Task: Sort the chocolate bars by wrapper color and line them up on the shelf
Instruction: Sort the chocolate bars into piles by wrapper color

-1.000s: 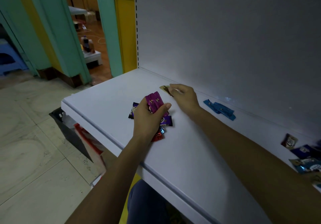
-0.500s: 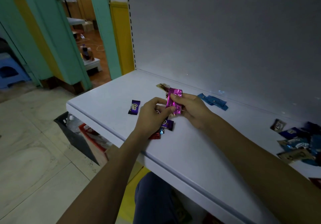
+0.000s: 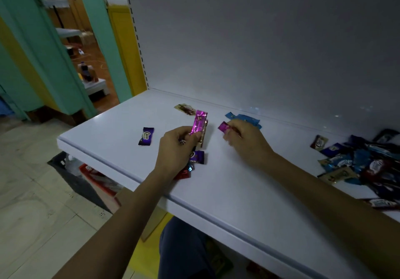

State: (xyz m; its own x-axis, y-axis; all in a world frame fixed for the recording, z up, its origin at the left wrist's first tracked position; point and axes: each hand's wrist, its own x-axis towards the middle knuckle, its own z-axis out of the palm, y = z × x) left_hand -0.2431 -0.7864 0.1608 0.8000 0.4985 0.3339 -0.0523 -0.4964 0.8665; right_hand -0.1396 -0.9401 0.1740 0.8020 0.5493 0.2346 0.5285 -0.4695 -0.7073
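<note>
My left hand grips a small stack of bars over the white shelf, a magenta bar on top and a gold wrapper edge behind it. To its right, my right hand pinches a second magenta bar. Blue bars lie near the back panel, just behind my right hand. A brown-gold bar lies at the back. A purple bar lies alone to the left. Another purple bar and a red one lie under my left wrist.
A mixed pile of bars in blue, gold, red and dark wrappers sits at the shelf's right end. The shelf's back panel rises behind. A dark crate stands on the tiled floor below the shelf's left corner.
My right hand has taken a magenta bar from the stack in my left hand and drawn it to the right. My left hand still holds the rest.
</note>
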